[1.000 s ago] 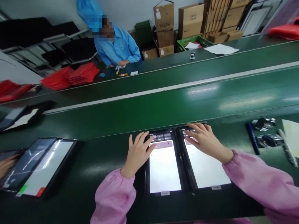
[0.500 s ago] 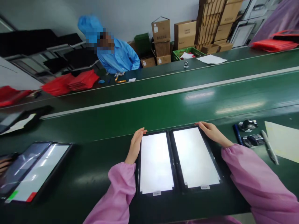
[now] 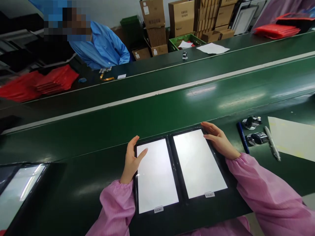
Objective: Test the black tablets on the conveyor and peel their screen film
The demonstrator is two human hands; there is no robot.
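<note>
Head view: a left tablet (image 3: pixel 157 178) and a right tablet (image 3: pixel 199 165), both lit white, lie side by side on a green tabletop (image 3: pixel 93 173). The left hand (image 3: pixel 131 163), thumb and fingers apart, is at the left tablet's upper left edge; the right hand (image 3: pixel 219 141), likewise spread, at the right tablet's upper right.

Bench (image 3: pixel 83 177) open left of left hand (image 3: pixel 133 160) — right of right hand (image 3: pixel 220 141), blue pen (image 3: pixel 243 137), white pen (image 3: pixel 272 143) obstruct.
</note>
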